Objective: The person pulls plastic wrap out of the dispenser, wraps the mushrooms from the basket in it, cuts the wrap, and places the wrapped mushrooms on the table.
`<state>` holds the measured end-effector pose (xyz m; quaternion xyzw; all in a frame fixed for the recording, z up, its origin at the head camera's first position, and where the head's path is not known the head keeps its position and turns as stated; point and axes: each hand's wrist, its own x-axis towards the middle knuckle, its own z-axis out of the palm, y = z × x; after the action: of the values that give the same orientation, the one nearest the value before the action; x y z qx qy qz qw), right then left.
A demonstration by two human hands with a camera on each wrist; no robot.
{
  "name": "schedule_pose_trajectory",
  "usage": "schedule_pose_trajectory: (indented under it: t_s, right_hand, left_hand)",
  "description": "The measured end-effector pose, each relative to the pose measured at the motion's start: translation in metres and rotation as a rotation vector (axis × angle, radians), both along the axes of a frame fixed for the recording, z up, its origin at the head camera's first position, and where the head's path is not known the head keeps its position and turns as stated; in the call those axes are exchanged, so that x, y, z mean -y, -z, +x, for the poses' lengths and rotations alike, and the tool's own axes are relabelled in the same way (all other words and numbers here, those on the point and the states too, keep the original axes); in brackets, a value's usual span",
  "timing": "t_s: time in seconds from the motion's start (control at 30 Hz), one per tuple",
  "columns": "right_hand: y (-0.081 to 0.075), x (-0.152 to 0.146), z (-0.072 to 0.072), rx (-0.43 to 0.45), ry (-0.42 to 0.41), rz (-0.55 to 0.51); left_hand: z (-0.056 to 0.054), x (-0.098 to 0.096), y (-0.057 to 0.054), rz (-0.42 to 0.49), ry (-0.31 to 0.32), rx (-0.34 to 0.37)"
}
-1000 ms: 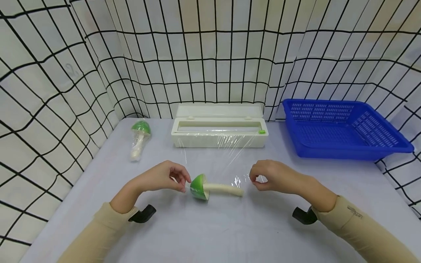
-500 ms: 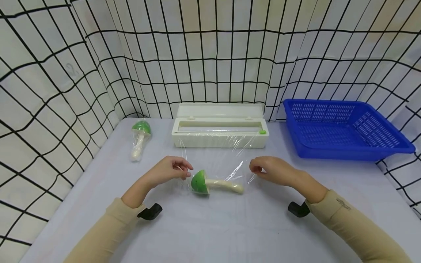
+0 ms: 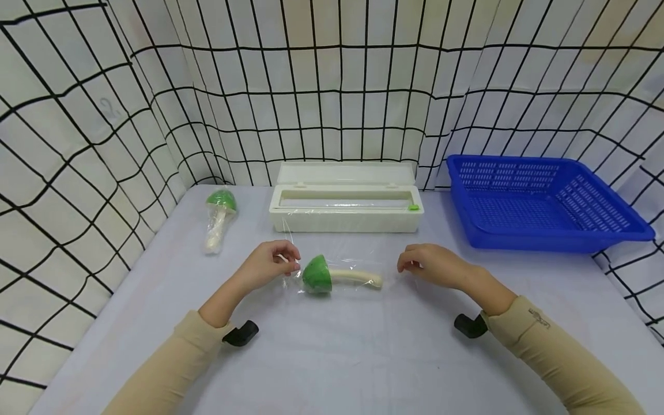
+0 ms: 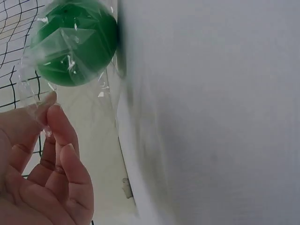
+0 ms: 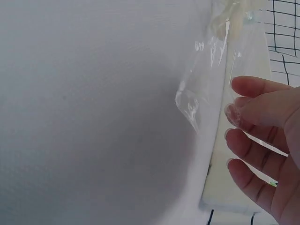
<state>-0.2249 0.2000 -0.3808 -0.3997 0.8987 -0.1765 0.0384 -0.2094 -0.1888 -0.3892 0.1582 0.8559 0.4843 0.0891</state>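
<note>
A toy mushroom [image 3: 317, 275] with a green cap and pale stem lies sideways in clear cling film [image 3: 358, 262] at mid-table. My left hand [image 3: 270, 262] is at the cap end; in the left wrist view its thumb and index finger pinch the film beside the green cap [image 4: 77, 47]. Off the stem end is my right hand [image 3: 433, 266]. Seen from the right wrist, its thumb and fingertips pinch a bit of film [image 5: 234, 115], and a loose film edge [image 5: 190, 105] hangs nearby. Behind them stands the white cling film dispenser [image 3: 344, 220], its lid raised.
Another green-capped mushroom [image 3: 220, 214], wrapped in film, lies at the back left. A blue plastic basket [image 3: 539, 242] sits at the back right. Black wire mesh [image 3: 353, 109] borders the white table [image 3: 332, 369] at the back and sides.
The mushroom has moved away from me toward the dispenser, its cap turning over with the film. Both hands have moved forward with it; the right one has also shifted slightly.
</note>
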Motion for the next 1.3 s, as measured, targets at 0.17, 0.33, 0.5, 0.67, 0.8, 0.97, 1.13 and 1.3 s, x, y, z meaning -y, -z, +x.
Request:
schedule_pose_trajectory:
  t_s: [0.17, 0.33, 0.5, 0.67, 0.8, 0.97, 1.13, 1.3]
  right_hand:
    - [0.0, 0.005, 0.001, 0.037, 0.018, 0.029]
    - [0.002, 0.005, 0.001, 0.047, 0.042, 0.031]
    - [0.003, 0.001, 0.001, 0.04, 0.061, 0.065]
    - [0.003, -0.003, -0.001, -0.013, 0.066, 0.04]
    - [-0.001, 0.003, 0.002, -0.059, 0.015, -0.074]
    - [-0.002, 0.028, 0.014, 0.014, -0.019, -0.049]
    - [0.006, 0.049, 0.021, 0.063, -0.007, 0.036]
    - [0.014, 0.057, 0.022, 0.018, 0.005, 0.023]
  left_hand:
    - [0.004, -0.007, -0.001, -0.091, 0.001, -0.099]
    - [0.007, -0.012, -0.003, -0.166, 0.005, -0.152]
    - [0.008, -0.019, -0.005, -0.223, -0.002, -0.201]
    - [0.01, -0.026, -0.007, -0.288, 0.007, -0.249]
    - [0.011, -0.029, -0.009, -0.339, 0.012, -0.238]
    - [0.013, -0.033, -0.013, -0.436, 0.023, -0.297]
    - [0.016, -0.042, -0.015, -0.599, 0.041, -0.384]
    - [0.017, -0.048, -0.014, -0.653, 0.061, -0.369]
